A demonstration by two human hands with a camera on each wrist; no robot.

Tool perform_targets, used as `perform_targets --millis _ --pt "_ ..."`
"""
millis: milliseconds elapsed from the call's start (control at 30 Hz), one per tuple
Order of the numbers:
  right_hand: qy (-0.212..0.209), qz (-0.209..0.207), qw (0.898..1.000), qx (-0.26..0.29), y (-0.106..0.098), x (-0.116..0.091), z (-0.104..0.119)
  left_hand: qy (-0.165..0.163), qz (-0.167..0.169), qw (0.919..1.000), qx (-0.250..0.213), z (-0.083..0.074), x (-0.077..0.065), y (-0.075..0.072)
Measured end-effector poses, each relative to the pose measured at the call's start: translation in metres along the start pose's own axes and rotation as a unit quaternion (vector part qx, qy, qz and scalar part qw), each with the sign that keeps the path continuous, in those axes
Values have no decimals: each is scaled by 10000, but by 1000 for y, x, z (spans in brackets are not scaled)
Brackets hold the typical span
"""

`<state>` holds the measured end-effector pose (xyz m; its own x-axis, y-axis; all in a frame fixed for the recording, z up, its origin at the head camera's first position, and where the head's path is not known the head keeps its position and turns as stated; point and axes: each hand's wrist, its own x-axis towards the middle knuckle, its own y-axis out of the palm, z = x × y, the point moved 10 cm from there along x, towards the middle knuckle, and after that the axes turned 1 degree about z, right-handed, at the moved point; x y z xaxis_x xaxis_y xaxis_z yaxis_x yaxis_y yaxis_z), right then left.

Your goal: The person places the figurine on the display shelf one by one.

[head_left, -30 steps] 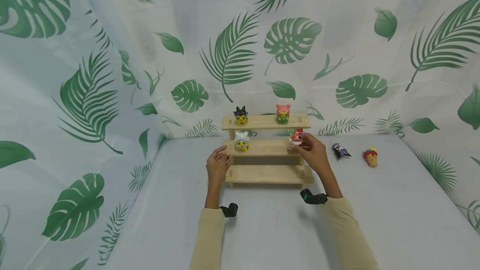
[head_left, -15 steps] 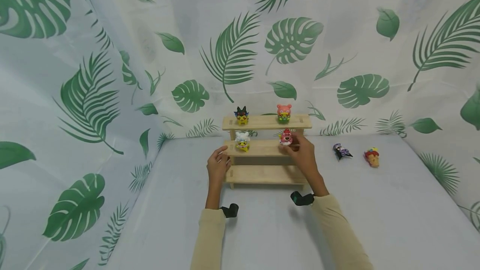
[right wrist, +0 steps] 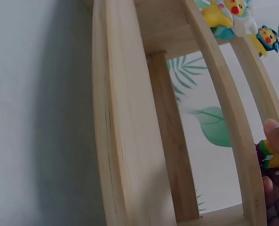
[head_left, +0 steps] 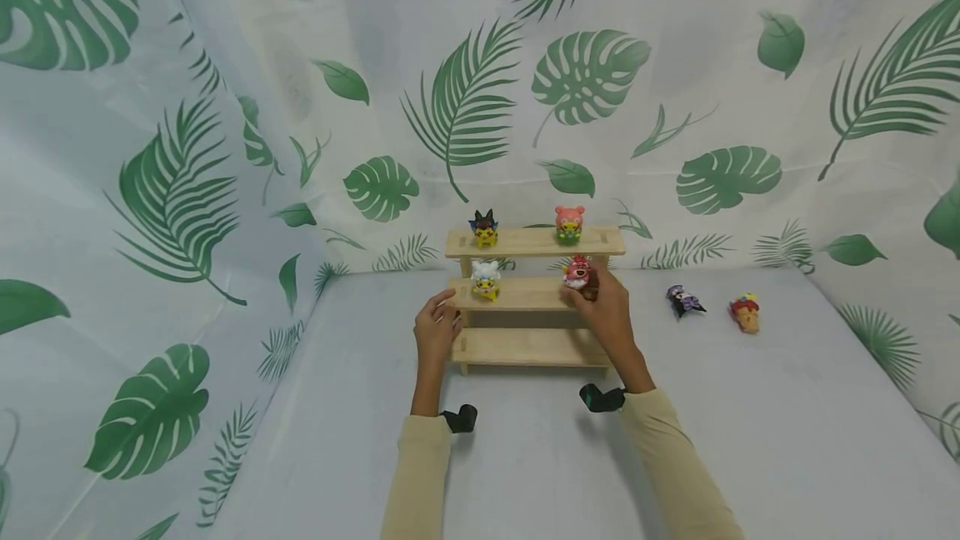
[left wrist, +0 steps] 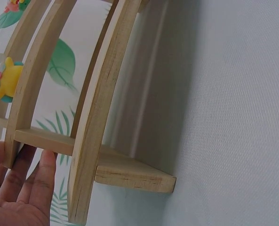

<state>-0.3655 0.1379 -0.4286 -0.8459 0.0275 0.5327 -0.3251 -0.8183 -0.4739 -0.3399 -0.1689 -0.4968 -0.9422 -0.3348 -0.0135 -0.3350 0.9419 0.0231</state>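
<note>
Right hand (head_left: pixel 611 315): pinching rounded pink-red figurine (head_left: pixel 576 274) between fingertips | long axis near-upright, facing person | left hand (head_left: pixel 435 333): gripping three-tier pale-wood shelf (head_left: pixel 528 346)

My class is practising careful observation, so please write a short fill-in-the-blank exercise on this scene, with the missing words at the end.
1. The person's ____ hand holds a red toy.
2. The black-eared toy stands on the ____ of the three shelves.
3. The white-eared toy stands on the ____ of the three shelves.
4. In the head view, the purple toy lies to the ____ of the wooden stand.

Missing words: right; top; middle; right.
</note>
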Motion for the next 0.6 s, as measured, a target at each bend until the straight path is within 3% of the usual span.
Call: perform_targets --millis 67,600 --pt "-5 -19 10000 -34 0 0 0 -25 -59 10000 -25 10 6 -1" --pt "80 -182 9997 -148 4 -3 0 -2 -31 9999 -100 10 6 0"
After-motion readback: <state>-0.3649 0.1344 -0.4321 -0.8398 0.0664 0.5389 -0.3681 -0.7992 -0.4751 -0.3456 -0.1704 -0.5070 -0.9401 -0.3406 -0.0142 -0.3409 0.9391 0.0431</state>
